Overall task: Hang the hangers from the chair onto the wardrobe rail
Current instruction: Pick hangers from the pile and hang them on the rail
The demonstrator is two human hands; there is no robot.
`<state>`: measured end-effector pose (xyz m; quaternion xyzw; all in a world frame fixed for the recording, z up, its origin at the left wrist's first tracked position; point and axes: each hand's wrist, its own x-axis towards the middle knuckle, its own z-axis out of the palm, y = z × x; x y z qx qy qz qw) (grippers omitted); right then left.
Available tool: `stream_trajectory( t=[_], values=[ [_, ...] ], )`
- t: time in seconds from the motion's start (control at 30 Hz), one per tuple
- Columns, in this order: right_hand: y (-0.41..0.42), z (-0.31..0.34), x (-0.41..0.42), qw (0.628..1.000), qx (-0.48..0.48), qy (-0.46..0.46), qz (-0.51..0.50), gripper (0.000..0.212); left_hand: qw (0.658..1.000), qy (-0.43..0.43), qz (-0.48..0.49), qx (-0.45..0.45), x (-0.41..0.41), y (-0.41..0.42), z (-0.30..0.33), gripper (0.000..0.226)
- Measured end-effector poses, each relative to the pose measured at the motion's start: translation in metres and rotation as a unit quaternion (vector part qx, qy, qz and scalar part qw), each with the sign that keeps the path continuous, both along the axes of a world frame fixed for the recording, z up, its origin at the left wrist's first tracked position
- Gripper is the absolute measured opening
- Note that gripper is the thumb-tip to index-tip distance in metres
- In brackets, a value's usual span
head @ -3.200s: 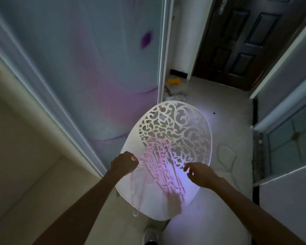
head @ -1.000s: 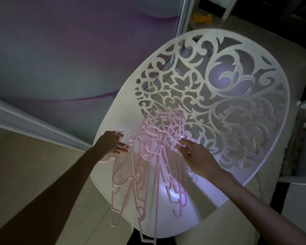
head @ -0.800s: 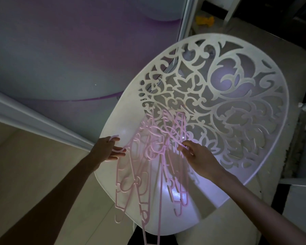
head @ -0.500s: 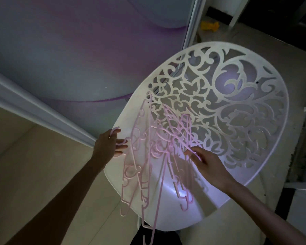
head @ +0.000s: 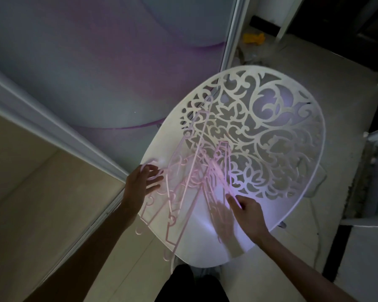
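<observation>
Left hand (head: pixel 143 184), centre-left: fingers spread, a hanger hook looped over them. Pink hangers (head: pixel 190 188), centre: tangled heap on white chair (head: pixel 292 192). Right hand (head: pixel 247 209): pinching one hanger bar. Step: gathering; next, probably lift the bunch free.
</observation>
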<state>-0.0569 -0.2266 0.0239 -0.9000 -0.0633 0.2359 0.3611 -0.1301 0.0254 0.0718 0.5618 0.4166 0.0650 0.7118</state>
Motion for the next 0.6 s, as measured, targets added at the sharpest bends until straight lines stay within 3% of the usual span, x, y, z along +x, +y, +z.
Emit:
stream_trajectory(
  t=[0.17,0.27,0.5,0.6],
  values=[
    [0.010,-0.018,-0.014,0.999,0.039,0.011,-0.032,0.049,0.989,-0.048,0.111,-0.084,-0.023,0.004,-0.005,0.028],
    [0.019,-0.035,-0.023,0.999,0.046,0.022,0.017,0.018,0.975,-0.061,0.167,-0.132,-0.042,0.003,-0.024,0.027],
    [0.051,-0.103,-0.032,0.982,-0.046,0.017,0.185,0.048,0.935,-0.087,0.261,-0.226,-0.076,0.000,-0.075,0.029],
    [0.051,-0.126,-0.043,0.974,-0.076,0.014,0.213,0.042,0.914,-0.100,0.293,-0.262,-0.091,0.002,-0.097,0.030]
  ],
)
